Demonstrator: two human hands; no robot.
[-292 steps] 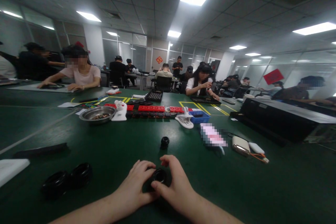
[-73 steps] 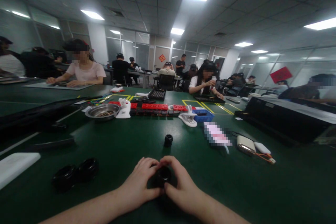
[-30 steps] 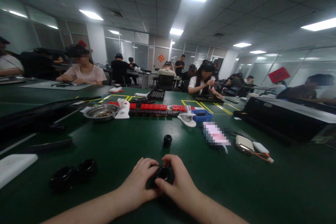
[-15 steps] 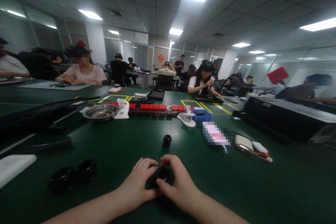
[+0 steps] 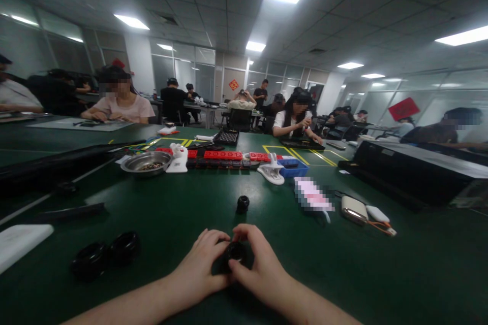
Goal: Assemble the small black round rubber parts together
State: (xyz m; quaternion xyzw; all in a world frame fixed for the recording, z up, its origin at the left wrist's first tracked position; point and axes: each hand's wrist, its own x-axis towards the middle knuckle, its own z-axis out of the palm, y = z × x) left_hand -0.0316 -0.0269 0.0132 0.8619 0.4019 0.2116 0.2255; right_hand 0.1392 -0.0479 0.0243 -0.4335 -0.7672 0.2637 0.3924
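Observation:
Near the front of the green table, a black ring-shaped part [image 5: 235, 252] with a hollow middle sits between my two hands. My left hand [image 5: 208, 259] curls round its left side, fingers bent and thumb towards it. From the other side my right hand [image 5: 257, 259] grips it between thumb and fingers. The lower part of the ring is hidden by the hands. Just beyond stands a smaller ribbed black part [image 5: 243, 204]. Two larger black rings, one at the left [image 5: 88, 260] and its neighbour [image 5: 124, 247], lie left of my forearm.
Farther back are a metal bowl [image 5: 147, 163] of small pieces, a white clamp-like object [image 5: 271, 170], a blue tray [image 5: 293, 167] and a red strip [image 5: 223, 155]. To the right lie a beige device [image 5: 354, 209] and a large black case [image 5: 412, 172]. Co-workers sit across the table.
My hands and the ring between them stay in place. A small dark thing at the left of the table appears a little farther left.

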